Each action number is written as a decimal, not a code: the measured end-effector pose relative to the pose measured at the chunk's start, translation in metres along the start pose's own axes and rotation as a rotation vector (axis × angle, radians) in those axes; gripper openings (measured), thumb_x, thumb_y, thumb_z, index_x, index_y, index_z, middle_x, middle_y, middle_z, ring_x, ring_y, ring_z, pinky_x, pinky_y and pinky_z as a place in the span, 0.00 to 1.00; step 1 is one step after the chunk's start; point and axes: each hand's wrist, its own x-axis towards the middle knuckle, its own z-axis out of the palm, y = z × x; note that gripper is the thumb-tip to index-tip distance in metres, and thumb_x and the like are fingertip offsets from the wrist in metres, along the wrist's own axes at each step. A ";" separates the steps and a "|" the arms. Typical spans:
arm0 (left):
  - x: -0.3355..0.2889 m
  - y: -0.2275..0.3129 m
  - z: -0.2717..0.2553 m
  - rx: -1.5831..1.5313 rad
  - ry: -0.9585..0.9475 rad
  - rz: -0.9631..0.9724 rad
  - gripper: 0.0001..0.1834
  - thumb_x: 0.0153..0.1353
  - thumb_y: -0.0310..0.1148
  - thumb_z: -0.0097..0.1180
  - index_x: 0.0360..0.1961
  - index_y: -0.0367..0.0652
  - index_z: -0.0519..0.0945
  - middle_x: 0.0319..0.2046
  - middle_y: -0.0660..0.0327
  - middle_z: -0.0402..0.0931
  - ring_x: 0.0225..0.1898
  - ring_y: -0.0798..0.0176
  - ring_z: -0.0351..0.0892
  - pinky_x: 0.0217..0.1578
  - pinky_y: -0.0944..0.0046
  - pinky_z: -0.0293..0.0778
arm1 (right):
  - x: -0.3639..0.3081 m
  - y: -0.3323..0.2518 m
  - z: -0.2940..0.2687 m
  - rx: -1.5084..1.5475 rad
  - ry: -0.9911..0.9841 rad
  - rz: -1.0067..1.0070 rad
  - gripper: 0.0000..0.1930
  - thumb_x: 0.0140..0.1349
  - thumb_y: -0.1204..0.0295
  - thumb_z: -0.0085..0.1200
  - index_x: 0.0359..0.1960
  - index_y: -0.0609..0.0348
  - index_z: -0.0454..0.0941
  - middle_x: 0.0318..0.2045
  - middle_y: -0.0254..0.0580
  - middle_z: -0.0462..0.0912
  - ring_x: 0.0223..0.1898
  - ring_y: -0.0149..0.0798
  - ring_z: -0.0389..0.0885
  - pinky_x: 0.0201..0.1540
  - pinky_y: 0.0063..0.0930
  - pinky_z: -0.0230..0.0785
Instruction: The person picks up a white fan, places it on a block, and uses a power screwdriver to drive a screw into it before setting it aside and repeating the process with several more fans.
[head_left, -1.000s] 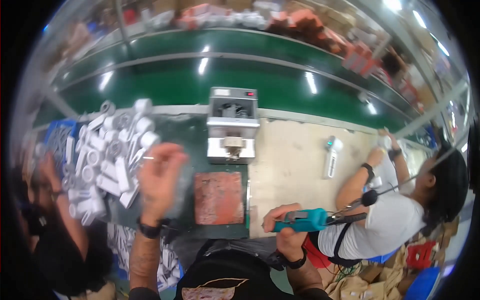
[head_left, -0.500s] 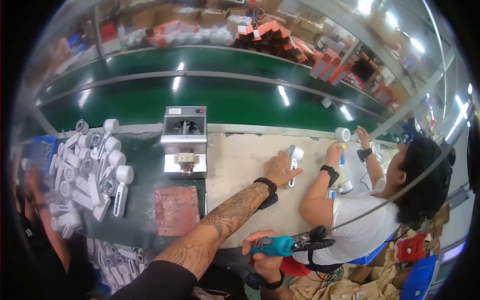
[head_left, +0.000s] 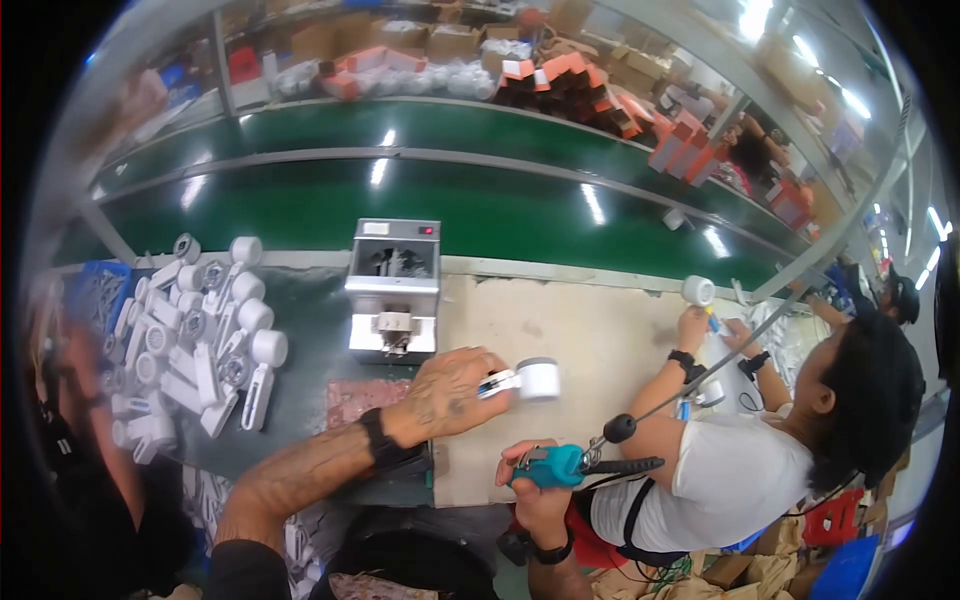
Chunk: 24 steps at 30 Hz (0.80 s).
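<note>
My left hand (head_left: 452,392) is closed round the handle of a white handheld fan (head_left: 539,379), its round head pointing right above the beige part of the bench. To the lower right, my right hand (head_left: 538,505) grips a teal electric screwdriver (head_left: 552,467) hung from a cable. The screwdriver is apart from the fan. Just beyond my left hand stands a metal screw feeder (head_left: 393,300) with an open top. A worn reddish pad (head_left: 350,402) lies in front of it, partly covered by my left hand and wrist.
Several white fan parts (head_left: 200,345) are heaped on the left, beside a blue bin (head_left: 112,285). At the right, a co-worker (head_left: 690,440) in a white shirt handles another white fan (head_left: 699,291). A green conveyor (head_left: 480,200) runs behind the bench; orange boxes (head_left: 685,147) stand beyond it.
My left hand has drawn the fan back from the far right of the beige surface toward me and to the left, turning it sideways. My right hand still holds the screwdriver.
</note>
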 end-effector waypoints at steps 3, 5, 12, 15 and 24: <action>-0.048 -0.009 -0.032 0.102 -0.004 -0.050 0.15 0.54 0.38 0.63 0.41 0.43 0.85 0.36 0.55 0.83 0.40 0.50 0.83 0.44 0.54 0.78 | 0.017 0.019 0.006 0.001 -0.022 -0.047 0.32 0.55 0.48 0.69 0.45 0.66 0.74 0.28 0.40 0.78 0.29 0.34 0.78 0.32 0.27 0.71; -0.069 -0.009 -0.046 0.154 -0.022 -0.027 0.15 0.56 0.36 0.62 0.43 0.42 0.84 0.38 0.53 0.83 0.45 0.48 0.82 0.50 0.54 0.76 | 0.031 0.018 0.010 -0.033 -0.017 -0.057 0.33 0.56 0.46 0.67 0.45 0.66 0.74 0.27 0.40 0.77 0.29 0.34 0.77 0.32 0.27 0.71; -0.113 -0.036 -0.049 0.169 0.029 0.013 0.17 0.59 0.37 0.61 0.48 0.42 0.78 0.45 0.56 0.78 0.49 0.50 0.77 0.49 0.55 0.75 | 0.040 0.007 0.055 0.099 -0.086 -0.113 0.36 0.55 0.43 0.66 0.45 0.67 0.70 0.23 0.39 0.74 0.25 0.36 0.75 0.29 0.29 0.68; -0.120 -0.043 -0.043 0.144 0.118 0.027 0.17 0.57 0.36 0.64 0.47 0.43 0.80 0.42 0.59 0.80 0.45 0.53 0.78 0.46 0.56 0.76 | 0.033 0.000 0.076 0.102 -0.119 -0.086 0.37 0.54 0.42 0.65 0.45 0.66 0.69 0.22 0.40 0.73 0.24 0.37 0.75 0.28 0.30 0.68; -0.122 -0.049 -0.045 0.099 0.134 0.091 0.16 0.57 0.39 0.65 0.44 0.45 0.80 0.40 0.59 0.79 0.43 0.54 0.78 0.44 0.56 0.75 | 0.033 0.017 0.094 -0.209 -0.015 -0.279 0.36 0.60 0.38 0.57 0.43 0.65 0.68 0.18 0.37 0.70 0.19 0.35 0.71 0.23 0.26 0.64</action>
